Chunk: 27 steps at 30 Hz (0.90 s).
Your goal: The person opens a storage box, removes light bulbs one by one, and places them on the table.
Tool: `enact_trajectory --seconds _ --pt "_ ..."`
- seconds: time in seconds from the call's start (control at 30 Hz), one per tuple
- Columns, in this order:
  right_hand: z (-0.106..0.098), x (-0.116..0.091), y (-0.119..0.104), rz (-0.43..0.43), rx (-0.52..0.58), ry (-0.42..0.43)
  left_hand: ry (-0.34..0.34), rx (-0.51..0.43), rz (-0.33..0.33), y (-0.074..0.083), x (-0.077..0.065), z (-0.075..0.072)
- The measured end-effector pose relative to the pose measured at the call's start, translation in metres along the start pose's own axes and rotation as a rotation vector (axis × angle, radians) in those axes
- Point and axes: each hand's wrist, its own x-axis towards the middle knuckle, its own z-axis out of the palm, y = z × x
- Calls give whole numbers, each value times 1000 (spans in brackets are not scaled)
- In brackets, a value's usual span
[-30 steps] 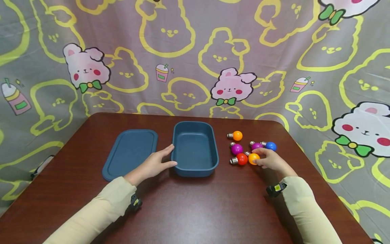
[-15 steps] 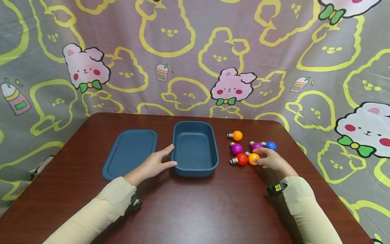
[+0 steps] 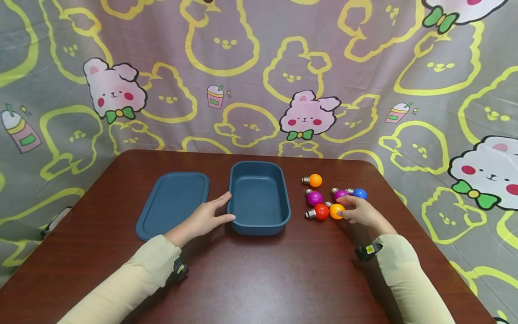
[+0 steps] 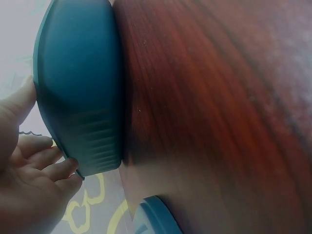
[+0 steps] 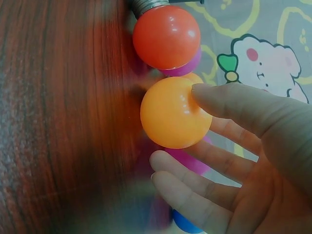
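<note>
My left hand point(image 3: 203, 217) touches the left rim of a dark blue rectangular box point(image 3: 259, 229), thumb and fingertips spread along it. In the left wrist view the thumb and fingertips of my left hand point(image 4: 29, 180) lie at the rim of the box point(image 4: 80, 63). On the right, my right hand point(image 3: 363, 214) has its thumb and fingers around an orange light bulb point(image 3: 336, 211) lying on the table. In the right wrist view the thumb of my right hand point(image 5: 243, 156) rests on the orange bulb point(image 5: 170, 114), with fingers partly hidden behind it.
A red bulb point(image 3: 321, 211) lies just left of the held one. Two purple bulbs point(image 3: 314, 198), a blue bulb point(image 3: 360, 194) and another orange bulb point(image 3: 315, 180) lie farther back. The blue lid point(image 3: 176, 204) lies flat left of the box. A patterned curtain point(image 3: 243, 58) hangs behind the table.
</note>
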Motion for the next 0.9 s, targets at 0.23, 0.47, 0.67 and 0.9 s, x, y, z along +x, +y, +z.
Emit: enact_trajectory --seconds 0.23,0.47,0.67,0.9 --pt "-1 -1 -1 -10 1 2 2 4 10 0 -1 0" --pt "-4 -3 -2 -11 4 11 4 5 7 1 0 1" --pt "-12 -3 -3 8 -10 12 5 17 21 1 0 0" --pt "-26 -1 -18 8 -89 48 7 75 34 -2 -3 -18"
